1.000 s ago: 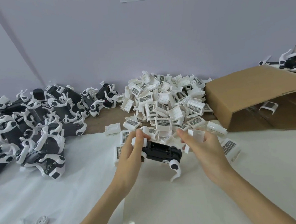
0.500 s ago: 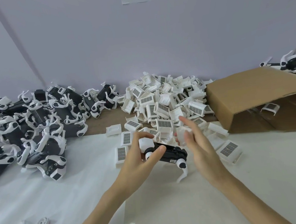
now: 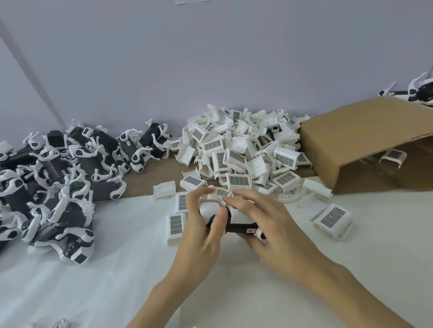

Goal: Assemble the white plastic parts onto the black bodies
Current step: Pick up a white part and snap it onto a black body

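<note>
White part brought onto the black body, held between both hands above the table.

Head view: since a second ago, the right hand (image 3: 271, 227) has been carried in from the pile of white parts (image 3: 240, 151) and a white part (image 3: 237, 213) is now pressed against the black body (image 3: 238, 227), so seating appears to be under way. The body is gripped by the left hand (image 3: 203, 233), thumb curled over it; its long axis runs left to right, its right end tilted slightly nearer. Which end faces forward cannot be told.
</note>
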A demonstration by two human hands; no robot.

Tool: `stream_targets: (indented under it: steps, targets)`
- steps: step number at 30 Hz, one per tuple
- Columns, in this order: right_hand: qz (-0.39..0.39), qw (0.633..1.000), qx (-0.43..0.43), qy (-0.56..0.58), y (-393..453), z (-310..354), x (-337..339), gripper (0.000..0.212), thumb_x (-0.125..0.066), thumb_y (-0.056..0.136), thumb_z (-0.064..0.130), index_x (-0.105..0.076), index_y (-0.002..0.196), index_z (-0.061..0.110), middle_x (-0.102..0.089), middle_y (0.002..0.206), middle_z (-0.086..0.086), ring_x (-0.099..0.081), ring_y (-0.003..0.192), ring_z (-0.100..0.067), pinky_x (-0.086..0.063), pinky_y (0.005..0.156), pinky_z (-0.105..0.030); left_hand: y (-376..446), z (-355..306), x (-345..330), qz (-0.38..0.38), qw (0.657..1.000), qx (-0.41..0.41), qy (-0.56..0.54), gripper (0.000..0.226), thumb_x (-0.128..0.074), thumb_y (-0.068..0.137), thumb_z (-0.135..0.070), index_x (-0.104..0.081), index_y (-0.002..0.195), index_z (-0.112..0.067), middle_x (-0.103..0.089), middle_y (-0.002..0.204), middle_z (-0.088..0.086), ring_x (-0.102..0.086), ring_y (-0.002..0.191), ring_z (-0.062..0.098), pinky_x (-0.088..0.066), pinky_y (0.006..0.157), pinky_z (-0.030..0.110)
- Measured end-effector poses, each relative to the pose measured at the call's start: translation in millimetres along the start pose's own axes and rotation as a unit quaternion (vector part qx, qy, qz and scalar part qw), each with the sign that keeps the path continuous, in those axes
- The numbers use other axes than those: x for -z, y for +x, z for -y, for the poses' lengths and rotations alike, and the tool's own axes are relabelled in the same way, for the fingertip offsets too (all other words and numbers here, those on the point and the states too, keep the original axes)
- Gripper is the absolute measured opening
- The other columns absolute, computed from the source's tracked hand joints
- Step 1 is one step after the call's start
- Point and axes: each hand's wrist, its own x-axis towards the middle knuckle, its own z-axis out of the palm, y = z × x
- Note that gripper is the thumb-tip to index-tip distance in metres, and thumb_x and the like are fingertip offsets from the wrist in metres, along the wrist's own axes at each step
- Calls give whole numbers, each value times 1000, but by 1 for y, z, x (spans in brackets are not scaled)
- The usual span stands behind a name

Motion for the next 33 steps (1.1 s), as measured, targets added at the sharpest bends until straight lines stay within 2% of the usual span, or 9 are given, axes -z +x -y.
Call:
stream_targets:
  steps: [3,5,8,11,16,20,23,29,33]
  targets:
    - [-33,998,-37,32,0,-1,1,71,-84,87,14,-55,149,33,-50,135,11,-55,124,-12,-53,98,-31,0,0,0,-29,995,-66,65,44,-56,96,-55,-41,137,-58,-45,140,-12,-63,100,12,-58,76,32]
    - [-38,997,-49,50,-2,-1,1,78,-83,85,10,-50,152,34,-52,131,15,-55,124,-8,-51,98,-25,1,3,5,-4,985,-117,128,53,-71,92,-53,-46,139,-54,-32,147,-15,-55,129,15,-59,87,28]
    - [-33,990,-86,103,-4,0,3,80,-80,82,2,-41,141,39,-57,133,18,-52,128,2,-48,100,-21,3,7,9,53,969,-162,177,57,-78,91,-43,-48,140,-43,-22,154,-17,-50,139,18,-51,105,26]
    - [-44,994,-55,81,-5,3,3,65,-78,83,-1,-47,129,32,-57,131,18,-56,120,-1,-51,90,-22,6,6,6,50,965,-191,174,51,-79,93,-28,-48,134,-35,-28,144,-37,-29,153,23,-46,111,28]
    - [-91,995,-18,27,-2,7,-2,47,-85,80,1,-65,121,16,-52,140,3,-56,127,-11,-54,87,-23,6,12,8,30,986,-114,116,44,-83,92,-16,-59,127,-27,-40,134,-27,-44,142,21,-50,107,35]
    - [-98,995,-17,10,-1,6,-2,53,-86,82,8,-66,130,19,-53,130,5,-56,122,-13,-50,94,-22,6,13,8,15,999,-20,34,38,-86,90,-23,-64,117,-38,-52,127,-5,-65,109,25,-64,75,46]
    - [-82,996,-21,-5,-2,3,-2,54,-85,84,14,-65,134,20,-55,128,7,-59,118,-15,-53,97,-28,7,15,8,-3,1000,-7,31,39,-89,87,-27,-67,119,-34,-59,119,-2,-69,98,29,-64,62,46]
    - [-69,997,-35,-17,-1,-3,0,52,-85,86,26,-67,135,20,-61,125,11,-65,109,-19,-57,92,-38,6,19,8,1,995,-32,89,41,-83,90,-39,-65,127,-42,-55,119,-11,-67,106,19,-64,64,43]
    - [-29,999,-33,16,-1,-6,0,55,-78,92,27,-59,144,24,-53,135,16,-60,121,-12,-55,95,-35,5,16,10,16,992,-47,114,48,-82,91,-43,-60,134,-48,-51,120,-15,-62,116,13,-65,76,38]
